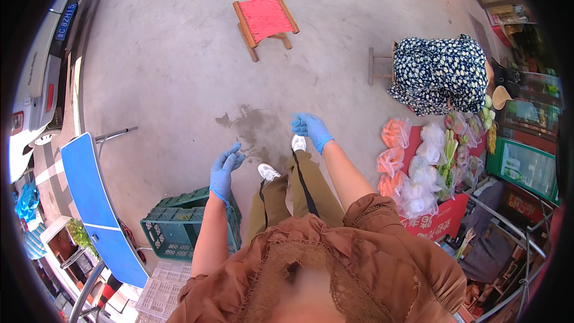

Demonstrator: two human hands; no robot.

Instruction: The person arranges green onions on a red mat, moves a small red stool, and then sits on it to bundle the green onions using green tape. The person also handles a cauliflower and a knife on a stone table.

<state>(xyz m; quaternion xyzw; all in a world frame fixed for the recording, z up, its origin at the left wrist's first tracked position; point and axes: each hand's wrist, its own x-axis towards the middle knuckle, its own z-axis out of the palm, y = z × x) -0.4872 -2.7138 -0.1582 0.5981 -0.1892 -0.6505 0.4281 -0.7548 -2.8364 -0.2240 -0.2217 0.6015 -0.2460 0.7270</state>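
Observation:
My left hand (225,171), in a blue disposable glove, is raised over the concrete floor (170,80) with nothing in it, its fingers loosely bent and apart. My right hand (312,131), gloved the same way, hangs in the air above one of my white shoes (299,143), also holding nothing. The other white shoe (268,172) is between and below the hands. Beyond both hands stands a folding wooden stool with a red woven seat (265,16). Nearest my left hand are dark green plastic crates (172,237). A damp patch (258,125) marks the floor between my hands.
To the right, bagged carrots (391,159) and other bagged vegetables (421,179) lie on a red cloth (412,143). A person in a floral garment (437,72) sits bent over beside them. At left stand a blue folding table (92,202) and a parked vehicle (38,85).

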